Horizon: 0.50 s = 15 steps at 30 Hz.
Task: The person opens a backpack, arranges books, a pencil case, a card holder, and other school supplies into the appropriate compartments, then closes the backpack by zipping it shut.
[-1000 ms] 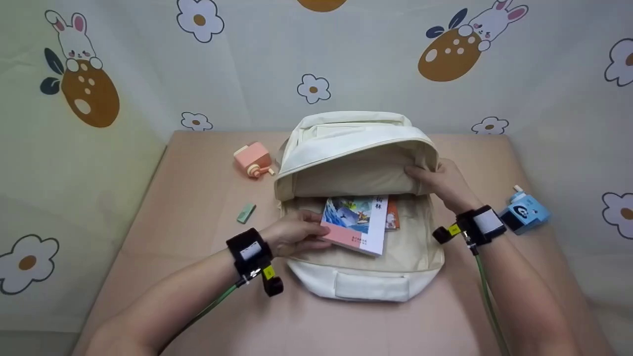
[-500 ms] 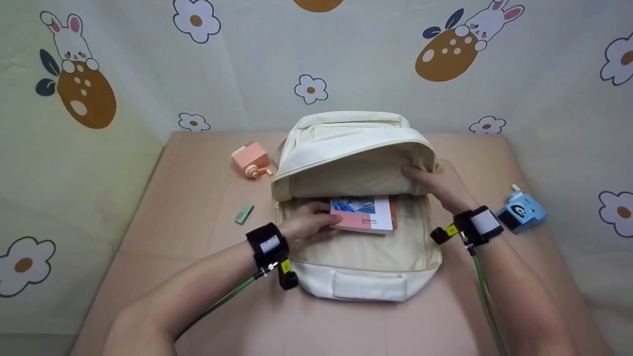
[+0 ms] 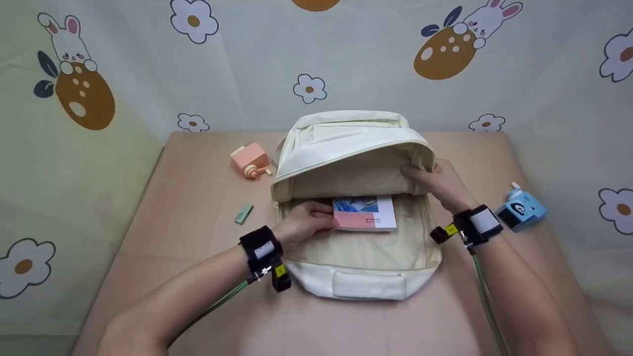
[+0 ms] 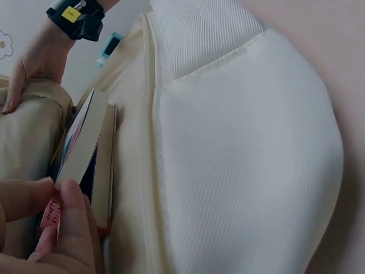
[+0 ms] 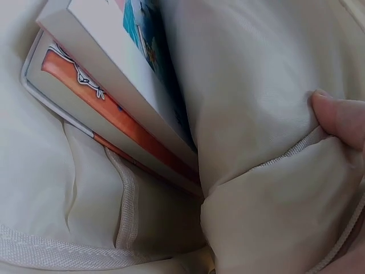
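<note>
Eraser (image 3: 244, 214), green, lies on the bench (image 3: 198, 247), with a pink crank pencil sharpener (image 3: 250, 159) just beyond it. The left hand (image 3: 305, 222) pinches the left edge of a paperback (image 3: 366, 221) between thumb and fingers; it sits tilted inside the open cream backpack (image 3: 311, 280), over an orange-covered book (image 5: 122, 121). The right hand (image 3: 446, 184) grips the raised flap (image 3: 346, 173), thumb inside. Farther right stands a blue panda-printed pencil sharpener (image 3: 522, 207), near the right wrist strap (image 3: 478, 225).

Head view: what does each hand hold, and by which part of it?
The left hand pinches the upper book by its edge near the lower left corner; the right hand grips the raised flap of the backpack at its right edge.
</note>
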Available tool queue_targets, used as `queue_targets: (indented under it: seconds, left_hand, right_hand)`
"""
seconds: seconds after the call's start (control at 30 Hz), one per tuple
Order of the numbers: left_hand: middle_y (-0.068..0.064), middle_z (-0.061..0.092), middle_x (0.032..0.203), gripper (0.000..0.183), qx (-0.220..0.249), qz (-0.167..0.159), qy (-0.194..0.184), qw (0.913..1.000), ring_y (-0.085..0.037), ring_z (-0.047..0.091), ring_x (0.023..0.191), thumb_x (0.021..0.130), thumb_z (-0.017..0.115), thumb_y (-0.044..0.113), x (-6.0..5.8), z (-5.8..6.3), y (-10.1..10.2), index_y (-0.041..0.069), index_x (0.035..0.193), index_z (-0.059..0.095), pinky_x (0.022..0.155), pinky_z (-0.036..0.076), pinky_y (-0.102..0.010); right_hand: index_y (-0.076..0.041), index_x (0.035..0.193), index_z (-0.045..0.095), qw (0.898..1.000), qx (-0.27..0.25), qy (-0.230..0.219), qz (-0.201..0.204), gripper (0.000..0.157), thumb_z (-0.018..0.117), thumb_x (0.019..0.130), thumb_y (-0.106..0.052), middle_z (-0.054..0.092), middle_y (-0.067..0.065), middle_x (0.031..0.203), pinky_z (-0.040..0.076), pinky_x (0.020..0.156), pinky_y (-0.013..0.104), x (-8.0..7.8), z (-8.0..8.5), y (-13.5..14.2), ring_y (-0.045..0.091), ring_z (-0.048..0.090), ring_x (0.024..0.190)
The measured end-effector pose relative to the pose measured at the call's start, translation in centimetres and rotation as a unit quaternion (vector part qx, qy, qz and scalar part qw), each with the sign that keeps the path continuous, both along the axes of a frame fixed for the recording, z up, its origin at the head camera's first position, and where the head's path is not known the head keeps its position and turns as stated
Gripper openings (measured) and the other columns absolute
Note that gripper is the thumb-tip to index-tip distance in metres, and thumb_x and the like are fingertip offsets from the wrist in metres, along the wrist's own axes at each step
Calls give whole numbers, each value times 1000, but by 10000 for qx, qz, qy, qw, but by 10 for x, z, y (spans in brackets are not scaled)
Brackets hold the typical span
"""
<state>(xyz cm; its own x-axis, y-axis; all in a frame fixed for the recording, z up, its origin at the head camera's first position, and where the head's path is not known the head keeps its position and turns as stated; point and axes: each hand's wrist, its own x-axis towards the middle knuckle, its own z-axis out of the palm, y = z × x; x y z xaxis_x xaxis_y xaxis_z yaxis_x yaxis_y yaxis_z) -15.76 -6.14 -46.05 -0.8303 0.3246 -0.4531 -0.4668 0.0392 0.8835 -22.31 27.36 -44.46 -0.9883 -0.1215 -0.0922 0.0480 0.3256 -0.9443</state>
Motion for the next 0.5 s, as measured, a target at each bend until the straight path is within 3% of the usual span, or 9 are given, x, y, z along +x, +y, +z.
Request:
queue_targets:
  seconds: [0.17, 0.27, 0.33, 0.4, 0.5]
  left_hand:
    - [-21, 67, 122, 45, -227, -582, 394, 9973, -30, 69, 108, 92, 73, 1, 5, 12, -6, -11, 132, 57, 94, 55, -38]
    - [-21, 64, 128, 44, -515, -1213, 886, 9873, -29, 67, 109, 92, 73, 6, 11, 27, -9, -8, 131, 59, 92, 56, -36]
    - [-17, 65, 126, 38, -807, -1678, 1526, 9706, -24, 67, 108, 93, 73, 11, 16, 41, -11, -3, 127, 64, 90, 56, -34]
    - [-9, 68, 122, 30, -1058, -1988, 2259, 9477, -17, 66, 106, 95, 72, 16, 21, 58, -12, 4, 122, 68, 90, 55, -32]
    - [3, 69, 115, 19, -897, -2013, 3353, 9160, -12, 65, 104, 98, 69, 17, 28, 83, -14, 12, 116, 71, 90, 55, -32]
  right_hand:
    - [-2, 113, 69, 10000, -41, 17, 28, 46, 80, 89, -40, 72, 8, 108, 46, 92, 33, 1, -1, 0, 20, 62, 103]
    - [-3, 112, 69, 10000, -42, 19, 55, 45, 80, 89, -40, 72, 7, 107, 47, 91, 32, 1, -1, 0, 19, 63, 102]
    - [-3, 111, 69, 10000, -11, 30, 61, 46, 80, 89, -41, 72, 7, 106, 47, 90, 32, 1, -2, 1, 19, 63, 101]
    - [-2, 110, 69, 10000, 30, 41, 61, 46, 80, 88, -42, 73, 7, 106, 47, 90, 32, 1, -3, 2, 19, 63, 101]
    - [-2, 107, 69, 9999, 66, 55, 76, 46, 81, 88, -42, 73, 7, 103, 47, 90, 33, 1, -4, 1, 19, 63, 100]
